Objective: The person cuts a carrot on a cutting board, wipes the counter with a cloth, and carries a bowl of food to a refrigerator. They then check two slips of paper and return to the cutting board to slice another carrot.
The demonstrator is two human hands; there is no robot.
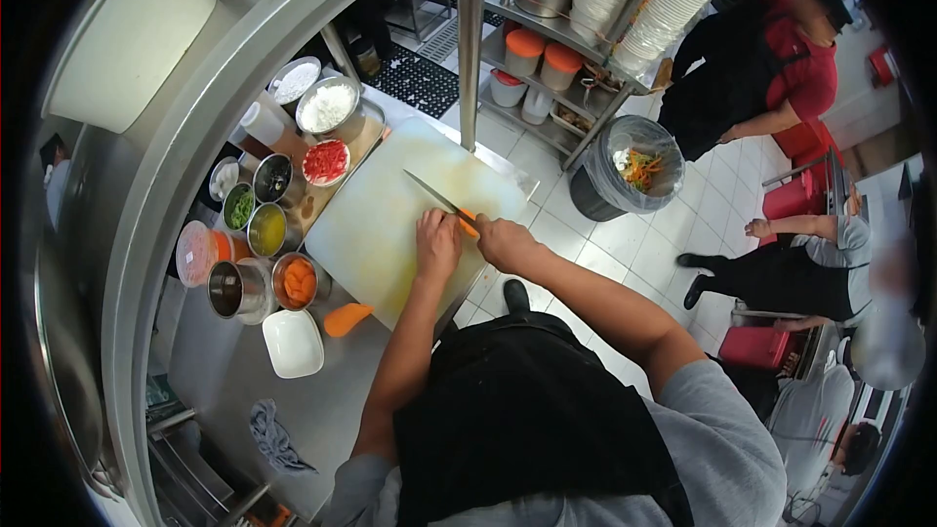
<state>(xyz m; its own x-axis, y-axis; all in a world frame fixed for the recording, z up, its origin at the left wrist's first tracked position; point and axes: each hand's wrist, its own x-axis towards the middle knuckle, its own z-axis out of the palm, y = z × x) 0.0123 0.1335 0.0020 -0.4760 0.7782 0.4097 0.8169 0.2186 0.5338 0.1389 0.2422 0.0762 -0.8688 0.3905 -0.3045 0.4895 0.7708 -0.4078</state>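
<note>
My right hand is wrapped round the handle of a kitchen knife, its blade slanting up and left over a white cutting board. Close beside the blade, my left hand presses its curled fingers onto a carrot. Only part of this carrot shows, between the two hands and by the knife. A thick carrot piece lies off the board's lower left edge. Just left of it stands a metal container of carrot pieces.
Left of the board are a bowl of red strips, a bowl of white food, several metal containers and a white dish. A grey cloth lies on the steel counter. A lined bin stands beyond; co-workers are at right.
</note>
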